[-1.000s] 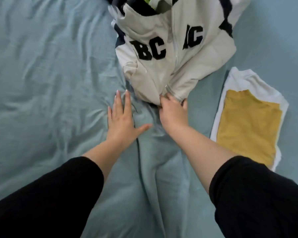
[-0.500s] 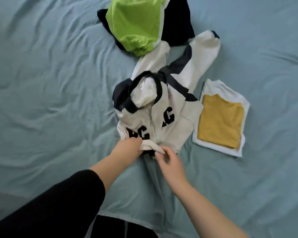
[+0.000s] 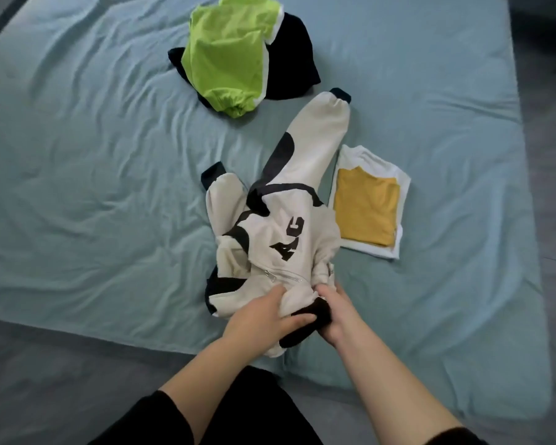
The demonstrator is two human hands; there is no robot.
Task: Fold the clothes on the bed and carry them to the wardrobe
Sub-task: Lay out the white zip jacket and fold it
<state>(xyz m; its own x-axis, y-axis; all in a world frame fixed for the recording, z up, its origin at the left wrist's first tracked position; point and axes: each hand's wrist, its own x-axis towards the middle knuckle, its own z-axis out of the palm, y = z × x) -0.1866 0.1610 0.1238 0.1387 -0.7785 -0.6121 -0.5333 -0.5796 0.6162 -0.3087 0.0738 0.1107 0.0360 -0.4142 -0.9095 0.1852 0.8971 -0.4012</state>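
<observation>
Left hand (image 3: pixel 262 316): fingers curled round the bunched near hem of the jacket (image 3: pixel 280 232), thumb on top.
Right hand (image 3: pixel 337 313): just beside the left, fingers closed on the black hem band.
Jacket: crumpled at the near edge of the bed (image 3: pixel 93 155), zip showing, one sleeve trailing away, the other bunched at its left.
Step, as I judge it: spreading the jacket before folding. Move the hands apart along the hem, lift and shake it, lay it front down, smooth both sleeves, and keep it off the folded pile.
Folded pile: yellow top (image 3: pixel 363 210) on a white top (image 3: pixel 373 162), just right of the jacket, touching its sleeve.
Far heap: green garment (image 3: pixel 228 59) over a black garment (image 3: pixel 296 65), both unfolded.
Count: two hands, five garments: two folded, one in hand, two waiting.
</observation>
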